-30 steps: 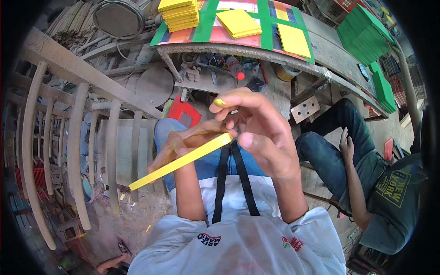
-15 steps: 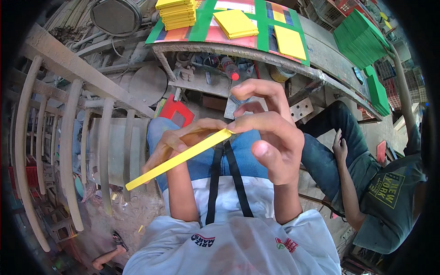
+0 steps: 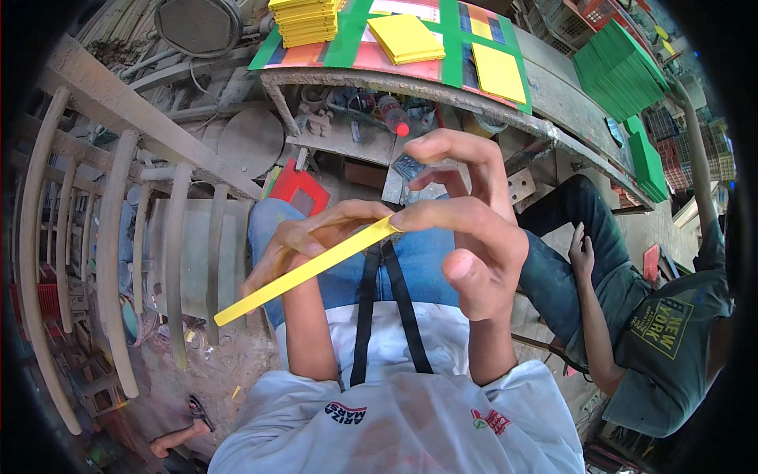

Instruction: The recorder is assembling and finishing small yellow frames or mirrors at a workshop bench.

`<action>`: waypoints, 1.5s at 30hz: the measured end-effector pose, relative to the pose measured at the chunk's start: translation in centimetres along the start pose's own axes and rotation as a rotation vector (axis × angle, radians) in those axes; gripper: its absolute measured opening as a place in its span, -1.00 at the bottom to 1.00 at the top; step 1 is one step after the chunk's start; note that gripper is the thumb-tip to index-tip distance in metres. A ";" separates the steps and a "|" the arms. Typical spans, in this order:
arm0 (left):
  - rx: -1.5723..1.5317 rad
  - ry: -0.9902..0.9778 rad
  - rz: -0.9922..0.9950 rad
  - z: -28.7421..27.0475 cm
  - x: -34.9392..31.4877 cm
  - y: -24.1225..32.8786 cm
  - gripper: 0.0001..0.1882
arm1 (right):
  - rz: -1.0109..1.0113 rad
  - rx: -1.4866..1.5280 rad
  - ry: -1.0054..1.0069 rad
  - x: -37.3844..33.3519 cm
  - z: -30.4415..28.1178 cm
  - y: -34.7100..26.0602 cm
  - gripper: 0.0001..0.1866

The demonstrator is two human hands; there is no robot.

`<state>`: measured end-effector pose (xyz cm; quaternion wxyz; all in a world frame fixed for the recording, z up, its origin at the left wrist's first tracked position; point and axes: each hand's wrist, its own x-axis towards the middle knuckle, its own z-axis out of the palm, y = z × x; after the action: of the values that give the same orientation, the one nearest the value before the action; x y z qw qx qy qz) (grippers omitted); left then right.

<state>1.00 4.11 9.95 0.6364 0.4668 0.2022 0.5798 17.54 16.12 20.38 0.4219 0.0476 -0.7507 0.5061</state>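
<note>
A thin flat yellow panel (image 3: 304, 271) is seen edge-on above my lap, tilted with its right end higher. My left hand (image 3: 288, 249) grips it from behind, the thumb over its upper edge and the other fingers partly hidden by the panel. At the upper right end, the index fingertip of my right hand (image 3: 482, 217) touches the panel's corner. That hand's thumb stands apart and its other fingers are loosely curled, with nothing between them. More yellow panels (image 3: 405, 38) lie on the bench ahead, along with a taller yellow stack (image 3: 306, 22) and a single yellow panel (image 3: 497, 73).
The bench (image 3: 410, 83) has a green and pink covering. Green panels (image 3: 620, 67) are stacked at its right. A slatted wooden rack (image 3: 118, 261) stands on my left. At my right sits another person (image 3: 655, 316), one hand near the knee. Under the bench is a red-capped bottle (image 3: 392, 116).
My hands and the panel hold almost the same pose. My right hand has shifted very slightly right, and the whole view has moved a little.
</note>
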 end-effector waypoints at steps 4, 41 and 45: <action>-0.042 -0.207 0.694 -0.1 0.8 -2.4 -0.51 | 0.048 -0.076 -0.091 0.3 0.1 -0.5 -0.45; -0.032 0.025 0.292 -2.8 -0.7 -3.4 -0.28 | -0.028 -0.184 -0.033 0.4 -0.1 -0.3 -0.43; -0.081 0.381 0.468 -0.7 0.3 -4.3 -0.53 | -0.012 -0.184 -0.045 0.2 0.3 -0.1 -0.42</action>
<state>2.90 5.07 6.09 0.4543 0.3577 0.1819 0.7954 17.31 15.91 20.59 0.4105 0.0244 -0.8029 0.4315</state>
